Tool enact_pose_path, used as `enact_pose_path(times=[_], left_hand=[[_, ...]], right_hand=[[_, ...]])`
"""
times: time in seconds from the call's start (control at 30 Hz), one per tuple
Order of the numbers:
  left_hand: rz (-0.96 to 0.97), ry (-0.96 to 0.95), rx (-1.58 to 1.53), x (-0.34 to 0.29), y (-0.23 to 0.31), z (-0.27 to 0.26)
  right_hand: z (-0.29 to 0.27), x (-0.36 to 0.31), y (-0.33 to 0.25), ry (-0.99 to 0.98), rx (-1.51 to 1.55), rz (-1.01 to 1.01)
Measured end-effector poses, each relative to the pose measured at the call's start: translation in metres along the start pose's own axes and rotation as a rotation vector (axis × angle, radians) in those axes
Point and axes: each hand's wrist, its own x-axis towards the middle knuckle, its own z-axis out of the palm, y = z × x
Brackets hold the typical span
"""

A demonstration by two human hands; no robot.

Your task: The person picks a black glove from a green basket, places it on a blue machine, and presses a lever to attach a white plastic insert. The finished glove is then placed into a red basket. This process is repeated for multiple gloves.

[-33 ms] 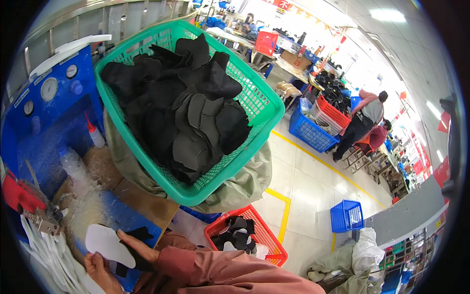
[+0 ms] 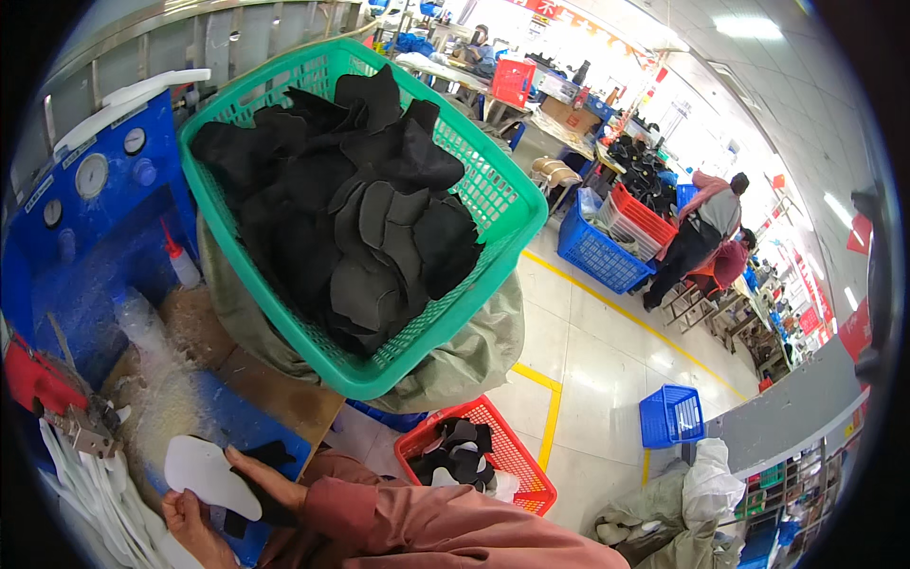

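Observation:
Low on the left, a flat white cut piece (image 2: pixel 207 474) with rounded ends, shaped like a shoe part, is held between my hands. My left hand (image 2: pixel 194 531) pinches its lower left edge, thumb on top. Along the upper right edge lies my right hand (image 2: pixel 270 482), its fingertips closed on the piece. Black cut pieces (image 2: pixel 273 453) show beside and under my right hand, on a blue board (image 2: pixel 248 417). Part of the right palm is hidden by the sleeve and the piece.
A green basket (image 2: pixel 365 381) heaped with black pieces stands ahead. A red basket (image 2: pixel 537 493) sits lower right. A blue machine with gauges (image 2: pixel 92 175), a red-tipped bottle (image 2: pixel 182 264) and stacked white strips (image 2: pixel 90 503) are left. Farther right are a blue basket (image 2: pixel 671 417) and a standing person (image 2: pixel 706 223).

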Motion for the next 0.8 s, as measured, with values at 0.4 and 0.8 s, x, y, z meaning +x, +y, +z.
enact_pose_path(times=[0.4,0.8], left_hand=[[0.303,0.038,0.541,-0.01,0.036,0.028],[0.97,0.186,0.628,-0.028,0.066,0.126]], right_hand=[[0.002,-0.012,-0.01,0.11,-0.376,-0.048],[0.055,-0.042,0.002,-0.158,-0.772,-0.249]])
